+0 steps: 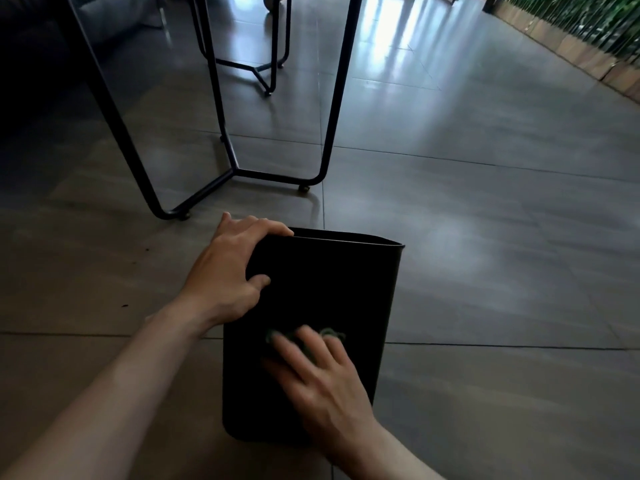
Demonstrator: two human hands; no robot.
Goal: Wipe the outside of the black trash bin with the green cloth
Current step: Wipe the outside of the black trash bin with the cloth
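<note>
The black trash bin [332, 289] is tipped over on the tiled floor, its open mouth pointing away from me and one broad side facing up. My left hand [225, 271] grips the bin's left rim corner, fingers curled over the edge and thumb on the side wall. My right hand [318, 372] lies flat on the upper side, blurred by motion, pressing the green cloth [329, 336] against it. Only small bits of the cloth show past my fingertips.
Black metal table legs [239, 171] with small feet stand just beyond the bin. A second frame [266, 69] stands farther back. A planter wall with greenery [588, 36] runs along the far right. Grey floor tiles [502, 237] stretch to the right.
</note>
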